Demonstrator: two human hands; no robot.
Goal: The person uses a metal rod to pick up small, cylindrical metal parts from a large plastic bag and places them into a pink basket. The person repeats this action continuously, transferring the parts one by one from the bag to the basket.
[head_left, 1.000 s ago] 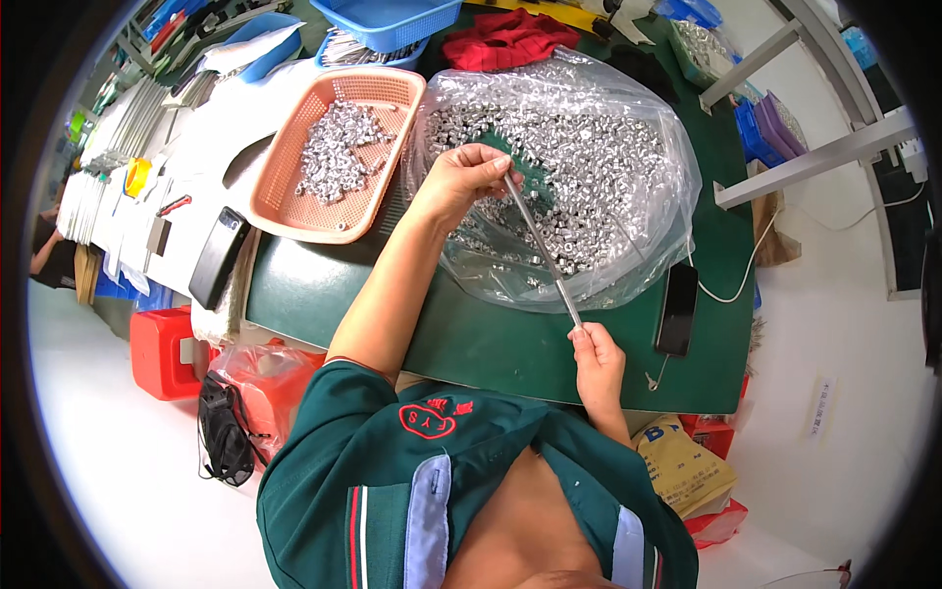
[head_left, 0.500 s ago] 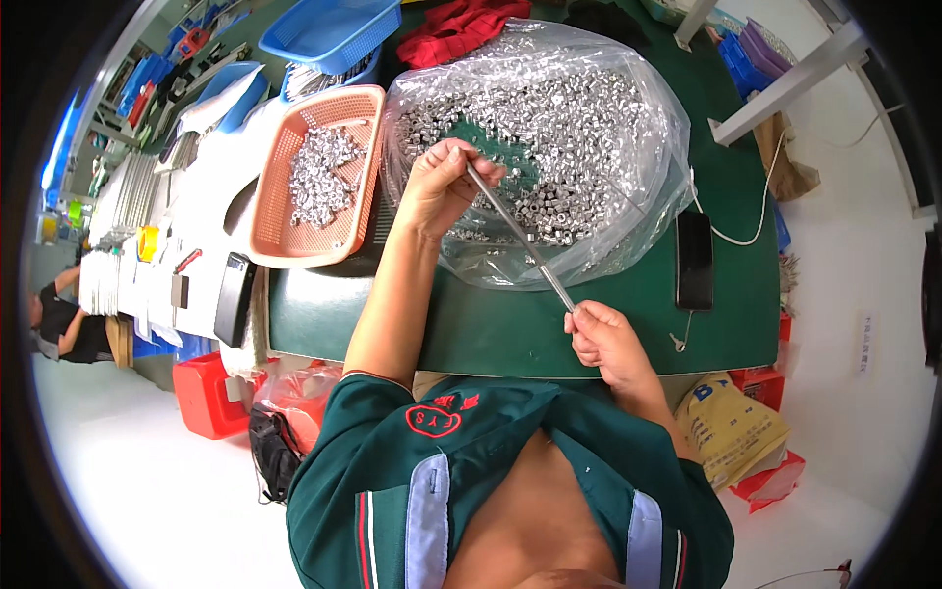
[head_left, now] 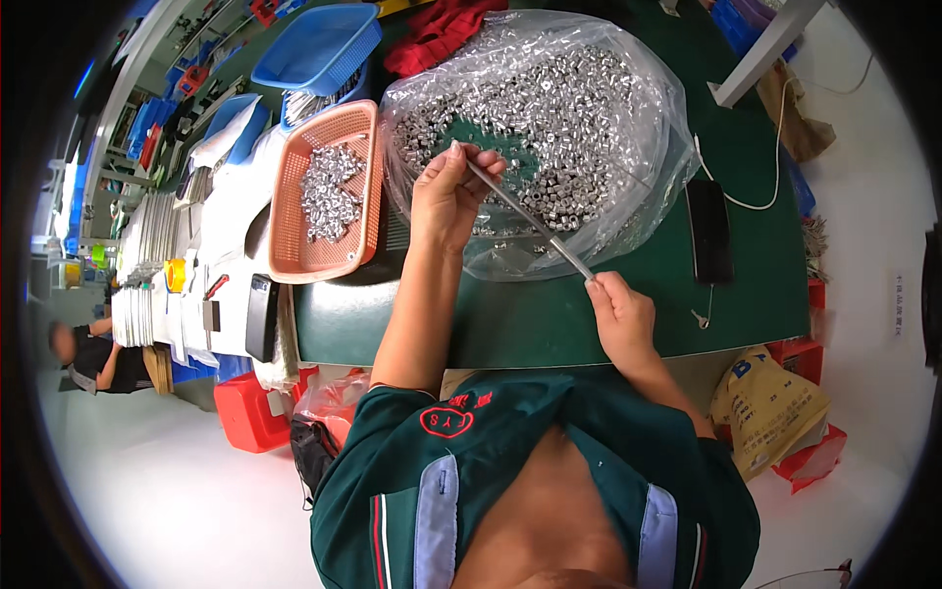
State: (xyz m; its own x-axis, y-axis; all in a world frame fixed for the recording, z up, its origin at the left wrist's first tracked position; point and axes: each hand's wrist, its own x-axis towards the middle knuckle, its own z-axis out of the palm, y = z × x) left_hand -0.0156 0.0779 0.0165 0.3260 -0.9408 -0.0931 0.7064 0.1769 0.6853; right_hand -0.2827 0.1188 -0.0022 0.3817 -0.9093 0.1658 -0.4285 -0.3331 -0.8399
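A slim metal rod (head_left: 520,209) slants between my hands, over the near part of a clear plastic bag (head_left: 653,221) spread on the table. Its section toward my right hand looks thicker. My left hand (head_left: 453,191) pinches the far left end, its fingers curled above the bag. At the near right end, my right hand (head_left: 624,319) is closed on the rod, back of the hand upward. Across the bag lie a great many small silvery metal pieces (head_left: 579,108), cylindrical in shape. The fingers hide both rod ends.
Left of the bag stands a peach plastic basket (head_left: 278,236) with similar metal pieces, a blue basket (head_left: 319,49) behind it. A phone (head_left: 708,231) with a cable lies right on the green table (head_left: 491,329). Another phone (head_left: 262,319) is at left. A person (head_left: 93,353) sits far left.
My view has shifted a little, so the table things appear farther right. Both hands keep hold of the rod; the right hand's fingers now sit nearer its end.
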